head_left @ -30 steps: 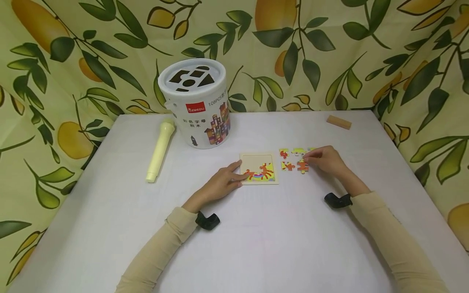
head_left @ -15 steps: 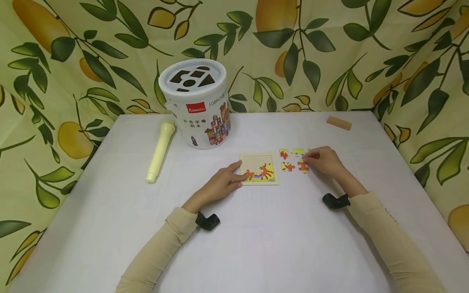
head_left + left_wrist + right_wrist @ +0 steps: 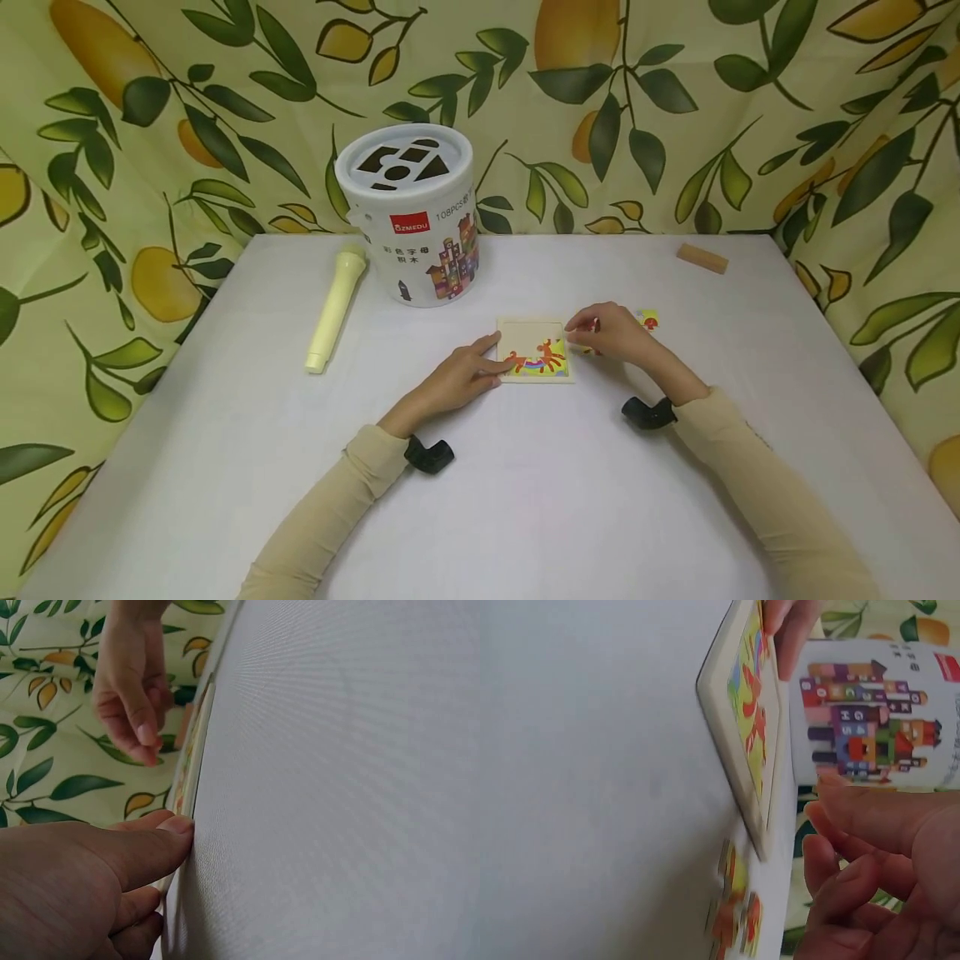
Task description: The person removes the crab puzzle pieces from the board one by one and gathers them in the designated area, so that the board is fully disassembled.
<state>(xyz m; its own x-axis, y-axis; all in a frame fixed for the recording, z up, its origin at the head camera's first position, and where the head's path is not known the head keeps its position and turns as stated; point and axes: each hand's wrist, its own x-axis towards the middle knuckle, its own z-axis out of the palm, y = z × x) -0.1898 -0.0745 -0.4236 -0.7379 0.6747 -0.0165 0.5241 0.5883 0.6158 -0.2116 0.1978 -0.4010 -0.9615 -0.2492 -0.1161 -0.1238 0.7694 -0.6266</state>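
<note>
leftward from the brightly printed, flat jigsaw pieces (image 3: 725,924), the right hand (image 3: 611,332) has moved just beside the square, pale wooden puzzle frame (image 3: 528,333); its thumb and fingers are drawn close, but whether they pinch a piece i cannot tell. the left hand (image 3: 456,375), fingers spread, rests on the frame's left edge on the white table (image 3: 540,483).

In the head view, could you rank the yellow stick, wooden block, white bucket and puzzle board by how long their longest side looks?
Largest to smallest, as they look:
1. White bucket
2. Yellow stick
3. Puzzle board
4. Wooden block
</note>
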